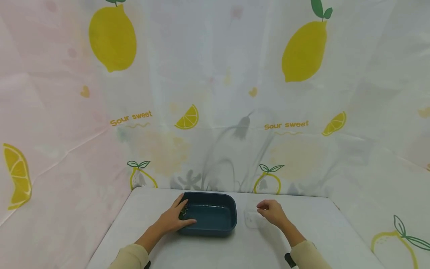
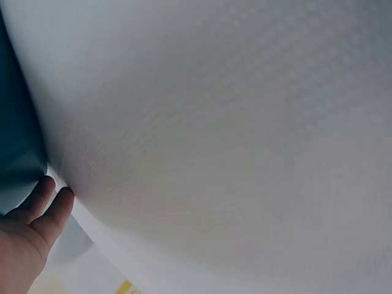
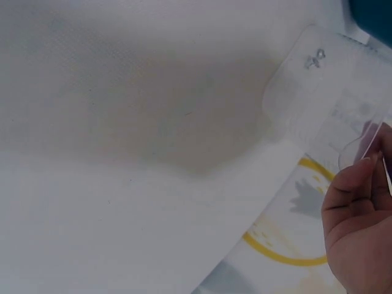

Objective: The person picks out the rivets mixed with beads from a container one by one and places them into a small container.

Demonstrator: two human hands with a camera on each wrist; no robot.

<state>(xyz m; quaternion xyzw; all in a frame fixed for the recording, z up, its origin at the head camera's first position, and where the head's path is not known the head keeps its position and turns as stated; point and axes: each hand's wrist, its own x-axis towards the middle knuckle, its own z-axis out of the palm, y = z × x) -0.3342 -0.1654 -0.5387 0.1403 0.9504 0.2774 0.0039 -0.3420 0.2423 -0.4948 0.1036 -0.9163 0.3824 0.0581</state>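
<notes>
A dark blue rectangular tub (image 1: 215, 218) stands on the white table. My left hand (image 1: 171, 218) rests on its left end with fingers spread and straight, the thumb reaching over the front. Small shiny bits (image 1: 183, 213), too small to make out, show beside those fingers in the tub. To the tub's right lies a clear plastic box (image 3: 300, 92) with small metallic pieces (image 3: 315, 59) in it. My right hand (image 1: 273, 212) pinches a clear plastic flap (image 3: 358, 147) at the box's far side between thumb and fingers. Only two fingertips of the left hand show clearly in the left wrist view.
The white table (image 1: 208, 254) ends at the back against a hanging sheet (image 1: 218, 149) printed with lemons. Similar sheets rise at the left and right sides. A dark band (image 1: 290, 260) sits at my right wrist, by the cream sleeve.
</notes>
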